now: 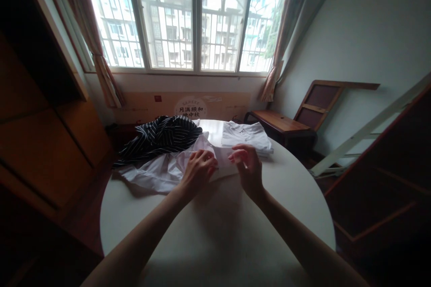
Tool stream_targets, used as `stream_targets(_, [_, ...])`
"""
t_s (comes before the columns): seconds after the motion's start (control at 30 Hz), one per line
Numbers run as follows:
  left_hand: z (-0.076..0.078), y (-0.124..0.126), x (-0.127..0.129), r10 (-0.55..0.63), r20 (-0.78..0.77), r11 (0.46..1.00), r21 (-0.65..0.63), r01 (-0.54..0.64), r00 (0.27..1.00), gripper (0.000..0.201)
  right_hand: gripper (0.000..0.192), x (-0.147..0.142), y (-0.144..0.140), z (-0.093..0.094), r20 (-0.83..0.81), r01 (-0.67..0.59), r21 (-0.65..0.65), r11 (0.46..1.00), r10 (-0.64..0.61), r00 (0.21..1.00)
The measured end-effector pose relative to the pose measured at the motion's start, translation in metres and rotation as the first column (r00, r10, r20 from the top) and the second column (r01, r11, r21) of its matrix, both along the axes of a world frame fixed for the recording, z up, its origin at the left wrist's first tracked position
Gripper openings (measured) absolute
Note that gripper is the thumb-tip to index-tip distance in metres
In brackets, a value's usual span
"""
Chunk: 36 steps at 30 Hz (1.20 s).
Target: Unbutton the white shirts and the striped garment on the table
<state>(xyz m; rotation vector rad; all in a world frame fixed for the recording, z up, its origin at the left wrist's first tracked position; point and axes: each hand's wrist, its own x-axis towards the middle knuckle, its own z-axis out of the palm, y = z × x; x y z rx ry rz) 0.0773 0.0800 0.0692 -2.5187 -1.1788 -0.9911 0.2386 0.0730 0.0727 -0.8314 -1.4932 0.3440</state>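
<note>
A thin white shirt (158, 172) lies loosely spread on the round table, its cloth raised in a peak between and behind my hands. My left hand (201, 168) has its fingers curled down over this cloth, closed on it. On the other side, my right hand (249, 167) is bent with thumb and fingertips together at the shirt's right end. What exactly the fingertips pinch is partly hidden. A black garment with white stripes (168, 136) is heaped behind the shirt on the left. Folded white shirts (249, 136) lie in a flat stack beyond my right hand.
The white round table (289, 197) has its curved edge on both sides. Behind it stand a printed cardboard box (215, 101) and a wooden bench (279, 121) by the window wall. A pale metal frame (357, 141) leans at the right; wooden cabinets (43, 152) are at left.
</note>
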Motion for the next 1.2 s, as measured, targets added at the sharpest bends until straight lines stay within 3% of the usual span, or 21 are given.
stream_targets(0.17, [0.012, -0.003, -0.008, 0.080, 0.171, 0.979, 0.170, -0.110, 0.982, 0.004, 0.011, 0.002, 0.003, 0.001, -0.110, 0.094, 0.171, 0.981, -0.076, 0.991])
stream_targets(0.3, [0.027, -0.012, -0.015, 0.067, 0.434, 0.920, 0.321, -0.223, 0.899, 0.004, 0.013, 0.004, 0.002, 0.000, -0.129, 0.116, 0.304, 0.946, -0.080, 0.988])
stream_targets(0.4, [0.038, -0.019, -0.019, 0.023, 0.589, 0.890, 0.356, -0.285, 0.808, 0.004, 0.017, 0.005, -0.003, 0.000, -0.049, 0.114, 0.385, 0.916, -0.103, 0.993])
stream_targets(0.5, [0.041, -0.019, -0.018, 0.067, 0.623, 0.908, 0.285, -0.306, 0.779, 0.003, 0.021, 0.004, -0.005, 0.002, 0.169, 0.086, 0.425, 0.901, -0.173, 0.970])
stream_targets(0.57, [0.035, -0.012, -0.016, 0.142, 0.520, 0.951, 0.163, -0.261, 0.842, 0.002, 0.017, 0.003, -0.004, 0.002, 0.314, 0.097, 0.391, 0.916, -0.231, 0.921])
stream_targets(0.63, [0.021, -0.001, -0.013, 0.186, 0.305, 0.981, -0.005, -0.194, 0.934, 0.002, 0.013, 0.001, 0.000, 0.001, 0.402, 0.126, 0.311, 0.942, -0.250, 0.881])
stream_targets(0.7, [0.002, 0.010, -0.010, 0.173, 0.092, 0.975, -0.159, -0.157, 0.981, 0.006, 0.009, -0.002, 0.003, -0.002, 0.470, 0.124, 0.198, 0.972, -0.206, 0.858])
stream_targets(0.77, [-0.015, 0.019, -0.008, 0.145, -0.021, 0.954, -0.261, -0.145, 0.989, 0.010, 0.006, -0.005, 0.005, -0.008, 0.537, 0.077, 0.067, 0.995, -0.101, 0.837])
stream_targets(0.87, [-0.030, 0.028, -0.007, 0.140, -0.014, 0.926, -0.353, -0.136, 0.990, 0.014, 0.011, -0.011, 0.009, -0.025, 0.608, 0.039, -0.125, 0.991, 0.046, 0.792])
stream_targets(0.97, [-0.035, 0.034, -0.007, 0.143, 0.096, 0.894, -0.439, -0.087, 0.985, 0.018, 0.016, -0.017, 0.016, -0.046, 0.630, 0.079, -0.262, 0.962, 0.108, 0.769])
stream_targets(1.07, [-0.035, 0.037, -0.008, 0.130, 0.183, 0.879, -0.476, -0.028, 0.974, 0.020, 0.019, -0.021, 0.023, -0.060, 0.624, 0.124, -0.296, 0.947, 0.094, 0.775])
stream_targets(1.2, [-0.037, 0.037, -0.008, 0.091, 0.225, 0.896, -0.443, 0.019, 0.970, 0.019, 0.018, -0.023, 0.024, -0.067, 0.583, 0.164, -0.277, 0.947, 0.030, 0.812])
